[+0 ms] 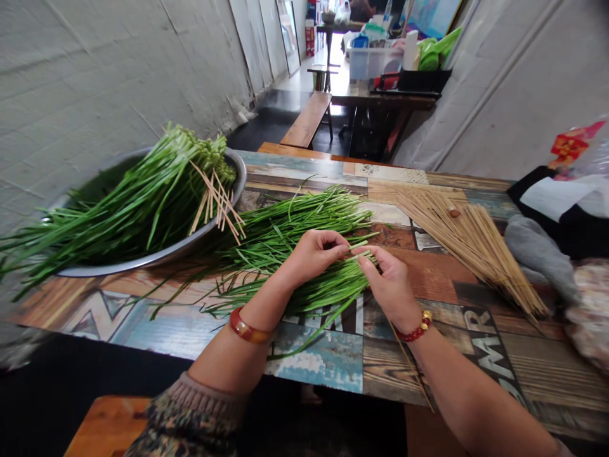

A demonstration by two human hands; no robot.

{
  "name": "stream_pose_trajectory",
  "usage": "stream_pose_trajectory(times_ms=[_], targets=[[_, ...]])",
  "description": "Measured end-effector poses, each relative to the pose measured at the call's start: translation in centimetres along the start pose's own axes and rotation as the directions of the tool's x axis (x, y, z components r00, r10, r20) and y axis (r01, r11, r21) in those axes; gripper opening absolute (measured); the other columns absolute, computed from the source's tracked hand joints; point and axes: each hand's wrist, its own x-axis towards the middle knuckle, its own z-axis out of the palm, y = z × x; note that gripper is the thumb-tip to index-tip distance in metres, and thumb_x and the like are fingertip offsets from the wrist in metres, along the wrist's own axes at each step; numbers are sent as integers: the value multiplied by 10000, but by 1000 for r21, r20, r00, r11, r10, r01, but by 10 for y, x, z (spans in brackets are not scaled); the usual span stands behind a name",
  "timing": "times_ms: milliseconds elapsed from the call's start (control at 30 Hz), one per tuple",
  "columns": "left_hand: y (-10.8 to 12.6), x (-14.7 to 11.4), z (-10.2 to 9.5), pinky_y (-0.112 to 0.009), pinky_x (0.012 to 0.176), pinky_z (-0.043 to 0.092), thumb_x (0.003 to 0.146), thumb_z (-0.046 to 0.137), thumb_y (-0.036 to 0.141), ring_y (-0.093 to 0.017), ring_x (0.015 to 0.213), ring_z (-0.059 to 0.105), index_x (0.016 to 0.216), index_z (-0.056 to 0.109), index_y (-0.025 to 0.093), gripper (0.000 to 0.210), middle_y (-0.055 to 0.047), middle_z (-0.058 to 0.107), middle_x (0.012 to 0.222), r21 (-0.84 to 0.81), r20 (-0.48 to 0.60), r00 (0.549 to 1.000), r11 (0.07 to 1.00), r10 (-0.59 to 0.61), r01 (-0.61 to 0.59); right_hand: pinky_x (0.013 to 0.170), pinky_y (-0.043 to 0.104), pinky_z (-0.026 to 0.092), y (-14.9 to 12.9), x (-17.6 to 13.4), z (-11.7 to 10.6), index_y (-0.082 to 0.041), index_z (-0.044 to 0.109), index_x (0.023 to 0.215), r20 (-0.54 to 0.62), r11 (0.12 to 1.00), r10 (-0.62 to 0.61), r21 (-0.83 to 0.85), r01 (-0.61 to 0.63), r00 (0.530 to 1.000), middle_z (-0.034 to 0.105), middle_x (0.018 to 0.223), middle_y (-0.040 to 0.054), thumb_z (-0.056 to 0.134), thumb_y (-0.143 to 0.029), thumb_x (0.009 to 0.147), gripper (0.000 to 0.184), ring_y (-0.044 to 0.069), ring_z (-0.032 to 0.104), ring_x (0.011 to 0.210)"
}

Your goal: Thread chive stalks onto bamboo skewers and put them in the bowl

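Just right of the table's middle, my left hand (320, 255) pinches the pale cut ends of a few garlic chives (359, 246). Its thumb and forefinger are closed. My right hand (389, 279) meets it there, fingertips bent together at the stalk ends. From beneath the right palm a thin bamboo skewer (410, 363) slants toward the table's front edge; its upper part is hidden by the hand. Loose garlic chives (304, 219) lie in a pile under and behind both hands, pale ends to the right.
At left, a metal basin (157, 259) holds chives threaded on skewers (216, 202), sticks over its rim. A fan of bare bamboo skewers (476, 244) lies right. Grey cloth (540, 251) and plastic bags (592, 304) edge the table. Behind stand a bench (309, 117) and a plastic bin (373, 63).
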Motion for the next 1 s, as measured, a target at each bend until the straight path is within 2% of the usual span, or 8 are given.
stream_pose_trajectory(times_ms=[533,867,933,1000], targets=[[-1,0,1,-194,541,354,744,583,229,-77,567,458,692,667,91,170,1,579,612,30,-1,1000,999,29,-29,736,294,473,4,1,1,-195,660,952,-9,1000,-12,-1,12,1000,698,944,48,519,-281,856,191,184,627,825],[-5,1,0,-191,565,373,746,579,213,-85,599,489,695,666,96,154,-5,606,642,67,19,998,996,53,-55,706,305,484,6,2,1,-194,636,929,-24,998,-31,-48,29,999,672,872,46,531,-296,850,168,182,613,780],[-5,1,-1,-191,568,377,745,579,207,-85,600,490,694,666,97,149,-4,605,641,66,18,998,996,55,-56,719,317,493,8,3,2,-197,611,989,-52,998,-55,-27,54,997,667,901,52,550,-293,836,191,185,614,793],[-4,1,-1,-191,572,378,745,578,196,-83,599,488,687,663,97,143,-1,602,639,65,16,998,996,54,-55,745,333,501,8,2,3,-204,568,1109,-86,997,-77,-13,76,993,663,937,60,566,-281,823,297,192,617,823]])
